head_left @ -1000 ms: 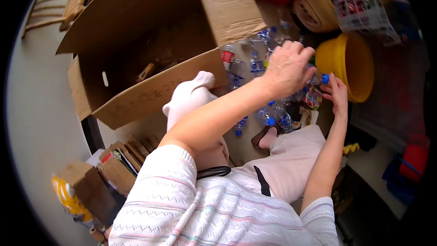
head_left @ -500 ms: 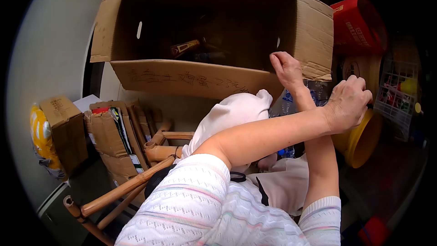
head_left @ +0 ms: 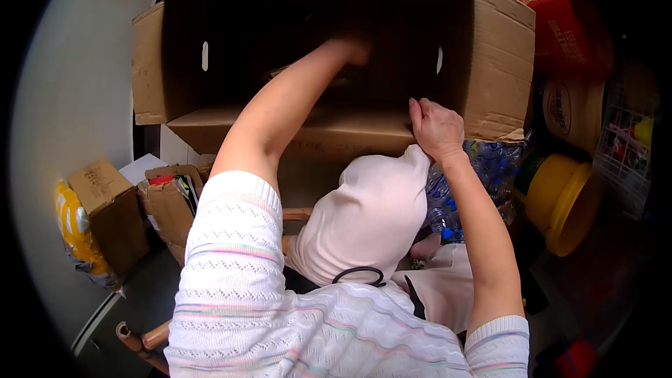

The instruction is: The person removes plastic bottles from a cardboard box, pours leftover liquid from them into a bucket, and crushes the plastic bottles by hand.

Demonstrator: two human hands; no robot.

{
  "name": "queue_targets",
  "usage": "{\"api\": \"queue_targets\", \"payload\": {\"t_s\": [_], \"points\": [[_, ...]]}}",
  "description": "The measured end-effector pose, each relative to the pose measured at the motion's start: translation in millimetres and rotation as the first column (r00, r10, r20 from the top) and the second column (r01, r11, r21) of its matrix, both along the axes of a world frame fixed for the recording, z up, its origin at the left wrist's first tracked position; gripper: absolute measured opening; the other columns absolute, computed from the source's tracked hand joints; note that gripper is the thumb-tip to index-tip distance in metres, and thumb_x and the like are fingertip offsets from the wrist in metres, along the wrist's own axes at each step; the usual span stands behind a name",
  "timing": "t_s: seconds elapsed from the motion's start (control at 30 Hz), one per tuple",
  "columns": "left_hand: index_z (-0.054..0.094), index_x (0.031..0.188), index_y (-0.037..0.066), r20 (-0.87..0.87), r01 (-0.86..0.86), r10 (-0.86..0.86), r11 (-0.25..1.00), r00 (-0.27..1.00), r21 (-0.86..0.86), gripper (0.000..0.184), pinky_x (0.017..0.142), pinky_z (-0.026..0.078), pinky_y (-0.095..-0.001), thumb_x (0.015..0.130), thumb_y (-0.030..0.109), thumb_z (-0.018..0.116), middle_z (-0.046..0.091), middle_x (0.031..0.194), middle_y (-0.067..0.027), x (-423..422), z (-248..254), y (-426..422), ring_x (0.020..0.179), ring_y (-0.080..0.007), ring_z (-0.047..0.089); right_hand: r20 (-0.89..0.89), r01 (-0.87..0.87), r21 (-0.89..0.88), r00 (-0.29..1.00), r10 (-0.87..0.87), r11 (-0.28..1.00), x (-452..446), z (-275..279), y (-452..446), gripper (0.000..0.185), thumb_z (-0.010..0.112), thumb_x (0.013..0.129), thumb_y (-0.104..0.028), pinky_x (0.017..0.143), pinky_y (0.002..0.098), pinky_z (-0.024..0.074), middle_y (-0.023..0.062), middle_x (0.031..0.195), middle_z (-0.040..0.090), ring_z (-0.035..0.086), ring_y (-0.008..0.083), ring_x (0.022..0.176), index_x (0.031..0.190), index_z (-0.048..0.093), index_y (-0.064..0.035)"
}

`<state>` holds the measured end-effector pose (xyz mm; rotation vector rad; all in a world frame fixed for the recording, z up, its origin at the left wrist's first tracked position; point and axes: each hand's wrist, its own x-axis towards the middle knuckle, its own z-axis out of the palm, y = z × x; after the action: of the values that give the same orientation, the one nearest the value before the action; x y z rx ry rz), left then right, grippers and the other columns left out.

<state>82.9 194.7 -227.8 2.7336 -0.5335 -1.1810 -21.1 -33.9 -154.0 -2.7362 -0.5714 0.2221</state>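
Note:
A large cardboard box (head_left: 500, 63) stands with its flaps spread, its inside dark. My left hand (head_left: 348, 50) is down inside it, smeared by motion, and its fingers cannot be made out. Just below that forearm, part of a small item lies in the box, too dark and covered to name. At the box's near right corner, my right hand (head_left: 439, 127) is closed over the edge of the front flap (head_left: 329, 129), thumb towards the left.
Clear plastic bottles (head_left: 490, 168) with blue caps lie at right, beside a yellow bucket (head_left: 560, 199). A red box (head_left: 567, 35) and a wire basket (head_left: 626, 143) stand further right. Folded cardboard (head_left: 166, 199) and a small carton (head_left: 105, 199) are at left.
My left hand has swung from the far right, where it was closed above the yellow bucket, across into the box. My right hand stays at the flap, which now tilts differently.

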Motion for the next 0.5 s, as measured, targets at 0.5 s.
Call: {"api": "queue_targets", "payload": {"t_s": [0.5], "points": [[0.038,0.137,0.007,0.076,-0.139,0.132,0.987,0.988,0.084,0.082,0.108,0.023,-0.0503,0.067,0.028,0.075,0.029,0.143,-0.0212,-72.9,-117.3,41.5,0.133,-0.0359,0.027,-0.02,-0.002,0.068,1.0,0.003,0.998,2.5,1.8,-0.4,0.033,0.052,0.089,-0.03,0.05,0.0394,0.0485,0.0077,0.063,0.06,0.06,0.0292,0.055,0.064,0.055,-0.0084]]}}
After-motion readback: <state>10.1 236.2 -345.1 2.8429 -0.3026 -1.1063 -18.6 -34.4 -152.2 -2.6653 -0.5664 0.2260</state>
